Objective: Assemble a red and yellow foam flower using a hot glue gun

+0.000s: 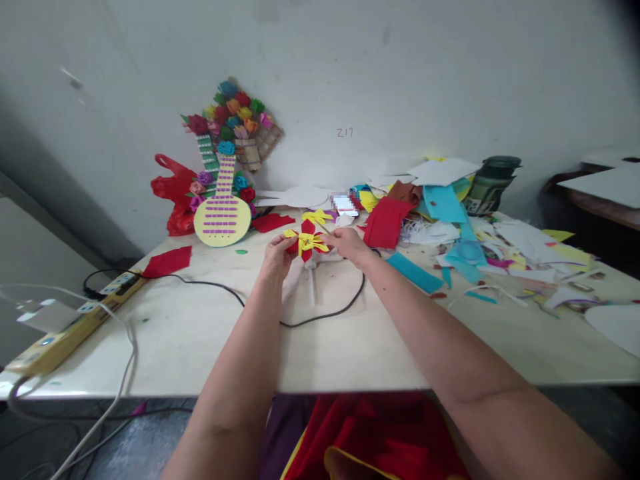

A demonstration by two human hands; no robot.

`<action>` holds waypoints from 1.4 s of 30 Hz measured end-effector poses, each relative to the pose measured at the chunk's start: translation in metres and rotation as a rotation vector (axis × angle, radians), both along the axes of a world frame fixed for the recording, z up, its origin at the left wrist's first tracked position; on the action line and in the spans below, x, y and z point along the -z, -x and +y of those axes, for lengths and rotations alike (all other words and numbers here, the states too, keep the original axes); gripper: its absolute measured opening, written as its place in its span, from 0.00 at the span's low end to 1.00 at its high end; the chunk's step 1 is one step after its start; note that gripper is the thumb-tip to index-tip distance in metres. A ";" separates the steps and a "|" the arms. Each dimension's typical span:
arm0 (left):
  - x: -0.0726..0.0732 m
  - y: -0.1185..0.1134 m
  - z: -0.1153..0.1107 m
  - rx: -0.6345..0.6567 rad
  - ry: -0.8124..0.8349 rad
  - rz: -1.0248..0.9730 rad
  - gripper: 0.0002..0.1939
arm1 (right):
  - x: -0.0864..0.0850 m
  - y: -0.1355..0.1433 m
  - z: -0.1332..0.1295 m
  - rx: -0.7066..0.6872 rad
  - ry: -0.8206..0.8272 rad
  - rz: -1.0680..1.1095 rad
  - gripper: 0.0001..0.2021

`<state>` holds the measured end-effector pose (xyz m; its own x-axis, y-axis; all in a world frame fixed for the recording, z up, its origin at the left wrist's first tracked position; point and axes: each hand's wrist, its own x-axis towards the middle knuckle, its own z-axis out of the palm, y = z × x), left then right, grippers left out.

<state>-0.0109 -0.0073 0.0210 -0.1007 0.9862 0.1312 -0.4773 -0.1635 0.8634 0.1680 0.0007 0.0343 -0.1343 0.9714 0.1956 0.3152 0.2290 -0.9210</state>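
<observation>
While both my hands meet over the middle of the table (200, 347), a red-and-yellow flower (307, 241) sits between them, its face towards me. My left hand (278, 256) has thumb and fingers closed on its left petals; my right hand (351, 245) pinches at its right edge, where a thin slanting piece shows by the fingertips, too small for me to name.

I judge the flower very light, made of something like crepe paper or thin cloth: soft and floppy at the petal tips, firmer where the layers gather at the centre. It looks dry rather than slippery, yet easily creased or torn, so the best hold is probably the gathered middle or the petal bases, with a gentle pinch and no tugging.

Just on the near side a white stick (313, 290) points towards me; whether it joins the flower, I cannot tell. A black cable (345, 312) curves past, nearer still. Beyond the flower, on the far side, is a yellow piece (317, 216), and to the right lies a red sheet (387, 223).
</observation>
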 end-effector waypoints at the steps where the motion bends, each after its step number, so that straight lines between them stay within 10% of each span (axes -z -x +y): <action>1: 0.000 -0.002 0.000 0.004 -0.008 -0.006 0.12 | 0.001 0.000 0.001 0.008 0.030 0.038 0.14; 13: -0.006 -0.002 -0.010 0.152 -0.061 0.208 0.27 | 0.005 -0.005 0.009 0.097 -0.128 -0.017 0.08; 42: -0.002 -0.004 -0.009 0.287 -0.081 0.394 0.18 | 0.000 0.002 -0.001 0.148 -0.363 -0.346 0.12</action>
<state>-0.0071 -0.0161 0.0227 0.2464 0.9519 0.1822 -0.1531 -0.1475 0.9772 0.1662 -0.0005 0.0345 -0.1172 0.8630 0.4914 0.6401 0.4439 -0.6270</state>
